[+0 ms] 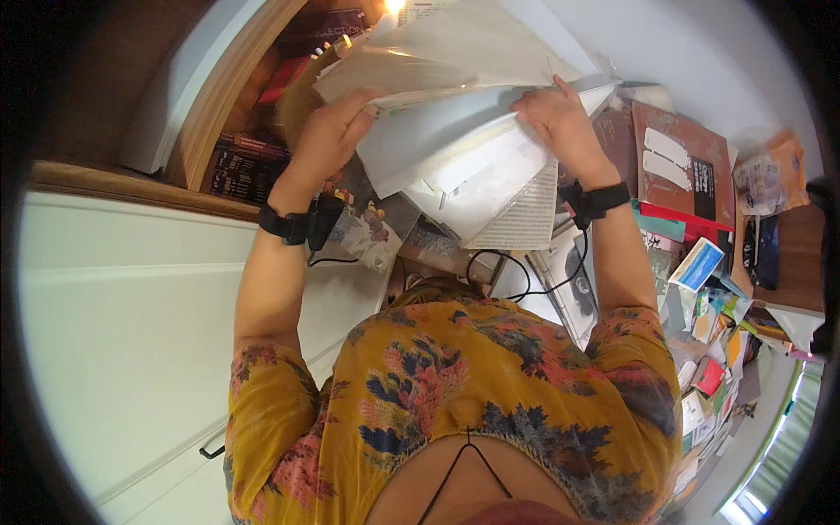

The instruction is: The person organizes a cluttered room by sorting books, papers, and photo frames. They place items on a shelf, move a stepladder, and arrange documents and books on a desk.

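Observation:
In front of me a stack of loose papers and clear plastic sleeves is spread apart. My left hand (pixel 338 134) pinches the left edge of a plastic sleeve (pixel 453 49) that holds pale sheets. On the other side, my right hand (pixel 558 125) grips the right edge of the same bundle, its thumb side against a white sheet (pixel 420 144) that bends downward. Below these lie more white papers (pixel 485 190) and a page of printed text (pixel 518 210) in a sleeve. Fingertips of both hands are partly hidden by the sheets.
A wooden shelf (pixel 197 98) with dark books (pixel 246 167) stands at left, above a white door (pixel 131 282). To the right are a brown album (pixel 682 164), an orange plastic packet (pixel 774 170) and a heap of cards and papers (pixel 709 374). Black cables (pixel 525 275) hang from my wrist straps.

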